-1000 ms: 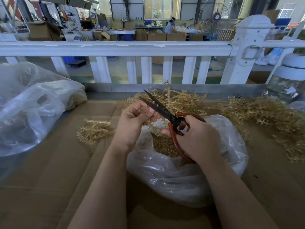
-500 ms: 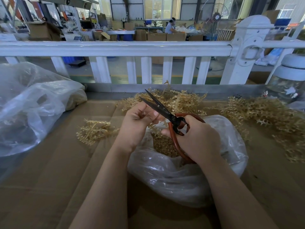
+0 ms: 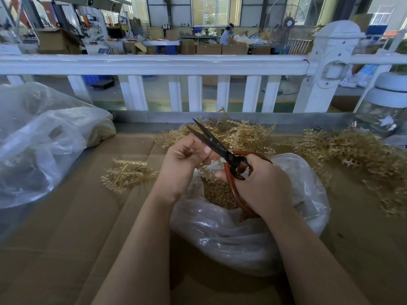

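Your left hand [image 3: 187, 164] was curled round a pale sprig [image 3: 195, 151], pinching it between thumb and fingertips just above the mouth of the bag [image 3: 242, 238]. Your right hand [image 3: 262, 186] gripped the scissors [image 3: 222, 149], its fingers wrapped round the red handles. The 2 dark blades stood parted, with their tips pointing up and away to your left. They lay just beside your left fingertips. Whether an edge touched the sprig could not be told.

The bag was clear plastic, open at the top, and sat on the cardboard [image 3: 77, 227] directly under both hands, your right wrist resting against its rim. Inside it lay a heap of small golden bits [image 3: 215, 192].

Beyond your hands, against the grey ledge, was a pile [image 3: 242, 133] of uncut golden sprigs. A wider heap [image 3: 352, 150] spread along the cardboard to your right. 1 small bunch [image 3: 127, 172] lay apart on your left, near your left wrist.

A large sack [image 3: 44, 139] of crumpled clear plastic filled the left edge of the bench. A white rail [image 3: 154, 62] ran across behind the ledge, and a glass jar [image 3: 387, 111] with a white lid stood at the far right.
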A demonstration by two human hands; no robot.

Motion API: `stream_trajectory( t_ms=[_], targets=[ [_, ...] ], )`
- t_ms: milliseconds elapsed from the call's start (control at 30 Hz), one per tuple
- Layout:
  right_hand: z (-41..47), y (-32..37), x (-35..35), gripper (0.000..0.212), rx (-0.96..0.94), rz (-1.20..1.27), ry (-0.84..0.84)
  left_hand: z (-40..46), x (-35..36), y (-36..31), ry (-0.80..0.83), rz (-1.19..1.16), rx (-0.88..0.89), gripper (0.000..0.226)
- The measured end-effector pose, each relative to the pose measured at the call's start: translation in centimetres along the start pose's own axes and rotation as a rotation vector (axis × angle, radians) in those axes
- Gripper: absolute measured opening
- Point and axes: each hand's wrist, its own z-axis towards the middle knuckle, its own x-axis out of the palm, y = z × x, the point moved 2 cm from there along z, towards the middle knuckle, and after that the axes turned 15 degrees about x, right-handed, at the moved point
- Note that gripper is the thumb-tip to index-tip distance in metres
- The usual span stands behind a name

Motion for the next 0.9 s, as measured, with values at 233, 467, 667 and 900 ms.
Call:
stream_trajectory(
  t_ms=[233, 467, 667, 900],
  targets=[
    [-0.1, 0.1, 0.2, 0.048, 0.033, 0.100, 0.060, 0.0, -0.4, 0.3, -0.054, -0.060, -0.053, 0.010],
    [0.4, 0.4, 0.8, 0.018, 0.180, 0.393, 0.312, 0.0, -0.4, 0.9, -0.084, -0.113, -0.138, 0.012],
    [0.7, 0.0, 0.6, 0.017, 0.300, 0.600, 0.293, -0.1, -0.6, 1.0, -0.148, -0.373, -0.369, 0.052],
    [0.9, -1.0, 0.2, 0.019, 0.425, 0.925, 0.255, -0.5, -0.1, 1.1, 0.082, -0.251, -0.448, 0.031]
  ],
)
